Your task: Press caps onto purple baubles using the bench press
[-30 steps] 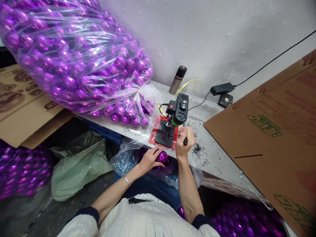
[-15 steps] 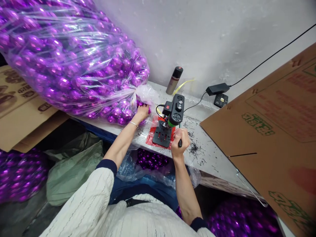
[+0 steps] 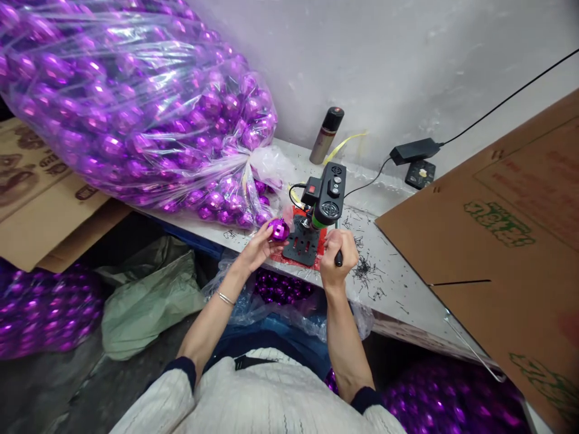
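Note:
My left hand [image 3: 257, 246] holds a shiny purple ball [image 3: 278, 229] just left of a small black bench drill [image 3: 326, 196]. The drill stands on a black slotted base plate [image 3: 302, 246] over a red mat on the white bench [image 3: 389, 283]. My right hand [image 3: 335, 256] is closed round the drill's black lever handle, to the right of the base plate. A huge clear plastic bag of purple balls [image 3: 136, 114] lies on the bench's left end, its tied neck close to the ball I hold.
A spray can [image 3: 326, 135], a power adapter [image 3: 414, 150] and cable sit by the wall. A large cardboard sheet [image 3: 506, 241] leans at right. An open bag of purple balls [image 3: 280, 289] hangs below the bench front. Dark shavings [image 3: 366, 271] litter the bench. More purple balls lie bagged at floor level.
My left hand went from the bag below the bench to the big bag's neck, then came back beside the drill with one purple ball. My right hand stayed on the lever.

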Motion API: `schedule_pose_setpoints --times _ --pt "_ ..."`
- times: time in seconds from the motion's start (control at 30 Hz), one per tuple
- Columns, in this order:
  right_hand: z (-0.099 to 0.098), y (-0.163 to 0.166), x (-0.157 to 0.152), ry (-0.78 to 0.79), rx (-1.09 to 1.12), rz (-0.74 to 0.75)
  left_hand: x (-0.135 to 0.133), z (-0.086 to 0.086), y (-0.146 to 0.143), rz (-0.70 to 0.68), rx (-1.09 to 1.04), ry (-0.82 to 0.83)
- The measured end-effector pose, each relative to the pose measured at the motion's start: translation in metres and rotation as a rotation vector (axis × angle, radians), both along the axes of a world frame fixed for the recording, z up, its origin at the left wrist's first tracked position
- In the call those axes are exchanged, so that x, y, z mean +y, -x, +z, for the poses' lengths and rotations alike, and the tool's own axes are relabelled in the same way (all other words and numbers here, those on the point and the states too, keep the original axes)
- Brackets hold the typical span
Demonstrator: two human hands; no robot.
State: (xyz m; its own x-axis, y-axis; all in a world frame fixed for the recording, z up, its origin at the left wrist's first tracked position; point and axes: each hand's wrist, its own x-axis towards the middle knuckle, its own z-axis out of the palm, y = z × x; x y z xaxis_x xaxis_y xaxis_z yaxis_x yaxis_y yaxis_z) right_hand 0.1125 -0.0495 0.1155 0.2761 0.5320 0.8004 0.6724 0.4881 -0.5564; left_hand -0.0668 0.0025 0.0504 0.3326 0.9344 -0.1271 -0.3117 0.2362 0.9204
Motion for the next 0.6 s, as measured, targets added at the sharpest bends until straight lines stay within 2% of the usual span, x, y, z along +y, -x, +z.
schedule_pose_setpoints --times 0.13,0.23,0.5,0.6 --pt "0.002 -0.002 0.000 -0.005 -0.013 0.024 -0.022 -0.014 -0.016 0.000 -0.059 0.137" --pt "0.001 -0.004 0.000 -0.016 -0.033 0.030 -0.028 -0.019 -0.026 0.005 0.019 0.120" --pt "0.000 -0.005 0.000 -0.012 -0.071 0.024 -0.017 -0.029 -0.039 0.084 0.308 -0.217" --pt "0.001 -0.005 -0.001 -0.010 -0.098 0.019 -0.009 -0.031 -0.042 0.093 0.549 -0.360"
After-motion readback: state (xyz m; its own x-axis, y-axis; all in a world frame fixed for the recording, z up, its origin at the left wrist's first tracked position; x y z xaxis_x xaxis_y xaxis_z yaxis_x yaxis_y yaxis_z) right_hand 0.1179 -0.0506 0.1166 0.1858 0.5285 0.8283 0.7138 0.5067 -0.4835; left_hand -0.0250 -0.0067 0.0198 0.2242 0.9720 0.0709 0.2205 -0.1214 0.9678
